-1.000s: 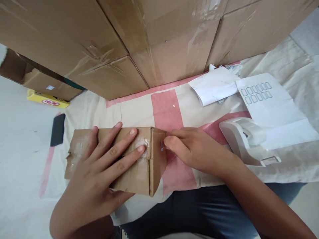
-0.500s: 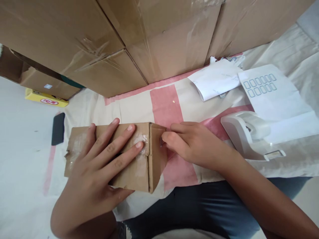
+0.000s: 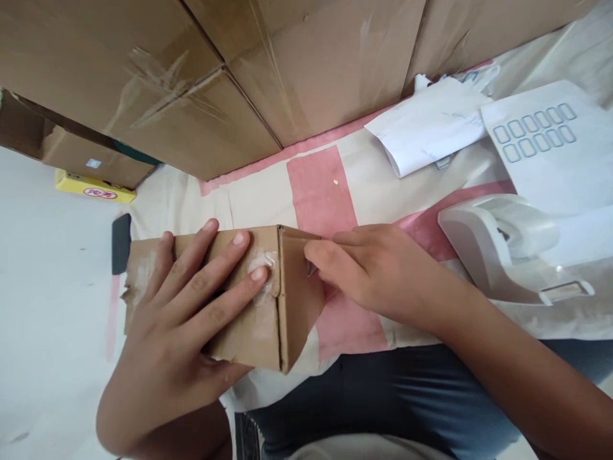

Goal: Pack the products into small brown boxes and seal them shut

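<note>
A small brown cardboard box (image 3: 244, 338) with patches of clear tape lies on the cloth in front of me. My left hand (image 3: 191, 313) is spread across its upper face, fingertips towards the far edge and thumb low on the near side, gripping it. At the box's right end, my right hand (image 3: 368, 268) has its fingers curled and pinched together against the end panel. A small dark sliver shows under the index finger; whether it is a tool or part of the box, I cannot tell.
Large taped cardboard boxes (image 3: 330, 76) stand along the back. To the right are a white tape dispenser (image 3: 483, 249), a folded paper (image 3: 426, 128) and a sheet with printed outlines (image 3: 536, 140). A yellow box (image 3: 96, 185) and a dark phone-like object (image 3: 121, 243) are at left.
The view has shifted slightly, so the papers and dispenser appear further right. My right hand stays pinched at the box's end, a little further over the panel. My left hand keeps its hold.
</note>
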A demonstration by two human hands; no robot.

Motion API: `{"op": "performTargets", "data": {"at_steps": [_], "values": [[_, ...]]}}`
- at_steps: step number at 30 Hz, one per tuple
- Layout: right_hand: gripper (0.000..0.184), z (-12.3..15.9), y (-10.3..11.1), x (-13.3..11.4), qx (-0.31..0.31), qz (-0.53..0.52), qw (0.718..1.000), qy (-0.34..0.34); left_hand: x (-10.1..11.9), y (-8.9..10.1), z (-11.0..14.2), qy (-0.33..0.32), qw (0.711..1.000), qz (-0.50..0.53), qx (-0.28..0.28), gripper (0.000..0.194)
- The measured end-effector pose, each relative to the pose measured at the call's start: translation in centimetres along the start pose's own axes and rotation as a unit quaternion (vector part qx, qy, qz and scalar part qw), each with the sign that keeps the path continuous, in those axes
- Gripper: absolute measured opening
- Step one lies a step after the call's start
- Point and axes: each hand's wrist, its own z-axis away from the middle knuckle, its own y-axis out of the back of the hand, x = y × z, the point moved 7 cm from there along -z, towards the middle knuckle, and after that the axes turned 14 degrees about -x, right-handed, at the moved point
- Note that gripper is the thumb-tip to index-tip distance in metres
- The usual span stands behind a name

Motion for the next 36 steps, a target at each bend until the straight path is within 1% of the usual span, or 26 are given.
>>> {"op": "performTargets", "data": {"at_steps": [4, 11, 15, 18, 19, 20, 21, 22, 23, 24, 25, 26, 28, 29, 30, 32, 36], "values": [[0.022, 0.3, -0.3, 0.3, 0.002, 0.019, 1.000, -0.014, 0.1, 0.1, -0.3, -0.006, 1.000, 0.004, -0.001, 0.073], [0.027, 0.1, 0.0, 0.2, 0.004, 0.034, 0.999, -0.019, 0.1, 0.1, -0.4, 0.005, 1.000, 0.003, -0.010, 0.076], [0.027, 0.1, 0.2, -0.1, 0.012, 0.076, 0.997, -0.016, -0.3, 0.0, -0.5, 0.003, 1.000, 0.025, -0.002, 0.076], [0.025, 0.2, 0.2, -0.2, 0.012, 0.098, 0.995, -0.017, -0.9, 0.1, -0.3, -0.018, 0.998, 0.049, 0.034, 0.082], [0.025, 0.2, 0.2, -0.2, 0.007, 0.096, 0.995, -0.020, -0.9, 0.1, -0.1, -0.027, 0.997, 0.042, 0.053, 0.084], [0.024, 0.2, 0.2, -0.1, -0.003, 0.089, 0.996, -0.025, -0.8, 0.0, 0.2, -0.033, 0.996, 0.015, 0.079, 0.083], [0.023, 0.2, 0.1, -0.1, -0.013, 0.079, 0.996, -0.029, -0.2, 0.0, 0.5, -0.036, 0.992, -0.032, 0.116, 0.077], [0.023, 0.1, 0.0, 0.0, -0.024, 0.071, 0.997, -0.032, 0.7, 0.0, 1.0, -0.041, 0.981, -0.082, 0.170, 0.069], [0.022, 0.1, -0.1, -0.1, -0.031, 0.067, 0.997, -0.033, 1.8, -0.1, 1.5, -0.029, 0.966, -0.121, 0.225, 0.061], [0.022, 0.1, -0.2, -0.1, -0.036, 0.066, 0.997, -0.032, 2.8, -0.4, 2.0, 0.002, 0.952, -0.138, 0.275, 0.056], [0.023, 0.1, -0.3, -0.2, -0.036, 0.066, 0.997, -0.029, 3.9, -0.7, 2.2, 0.045, 0.940, -0.130, 0.313, 0.053], [0.023, 0.2, -0.3, -0.3, -0.033, 0.064, 0.997, -0.023, 4.4, -1.3, 2.2, 0.116, 0.936, -0.092, 0.321, 0.053], [0.024, 0.3, -0.4, -0.4, -0.027, 0.054, 0.998, -0.016, 5.7, -2.8, 2.1, 0.236, 0.920, -0.021, 0.311, 0.064], [0.024, 0.4, -0.4, -0.4, -0.024, 0.046, 0.999, -0.013, 6.3, -3.4, 2.1, 0.280, 0.909, -0.001, 0.309, 0.069], [0.024, 0.4, -0.5, -0.4, -0.024, 0.036, 0.999, -0.008, 6.9, -3.8, 2.2, 0.301, 0.900, 0.008, 0.315, 0.072], [0.026, 0.5, -0.7, -0.6, -0.031, 0.019, 0.999, 0.002, 7.3, -4.0, 2.4, 0.308, 0.892, 0.017, 0.331, 0.072], [0.030, 0.5, -1.5, -1.7, -0.049, -0.007, 0.998, 0.027, 7.0, -4.0, 3.2, 0.247, 0.904, 0.024, 0.349, 0.057]]}}
